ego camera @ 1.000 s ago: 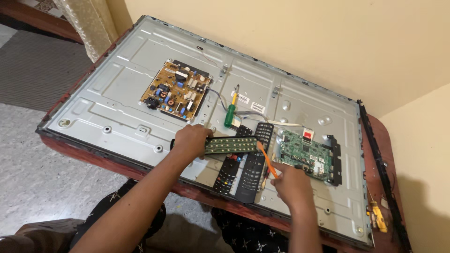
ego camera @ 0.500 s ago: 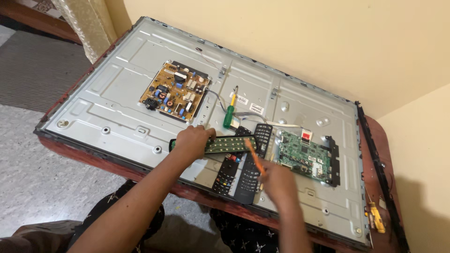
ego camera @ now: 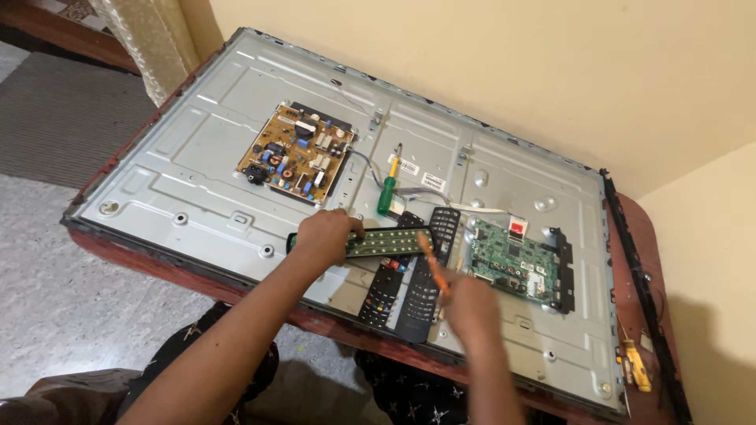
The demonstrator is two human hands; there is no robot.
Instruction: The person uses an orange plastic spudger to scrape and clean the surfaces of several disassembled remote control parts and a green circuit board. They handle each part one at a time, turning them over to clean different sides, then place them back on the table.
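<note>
My left hand [ego camera: 327, 236] grips a long green circuit strip [ego camera: 386, 242] from an opened remote, held flat just above the metal back panel of a television [ego camera: 197, 181]. My right hand [ego camera: 468, 303] holds an orange-handled tool [ego camera: 431, 262] whose tip points at the right end of the strip. Beneath the strip lie two black remote controls [ego camera: 409, 295] side by side. A green-handled screwdriver [ego camera: 387, 193] lies on the panel just beyond my left hand.
A brown power board [ego camera: 295, 153] is mounted at the panel's middle left and a green main board [ego camera: 516, 256] at the right. A black frame strip [ego camera: 642, 275] and a yellow tool [ego camera: 634, 370] lie on the reddish table at the right edge. A wall stands behind.
My right hand has moved left and up, bringing the orange tool from beside the green main board to the end of the strip. My left hand keeps its hold on the strip.
</note>
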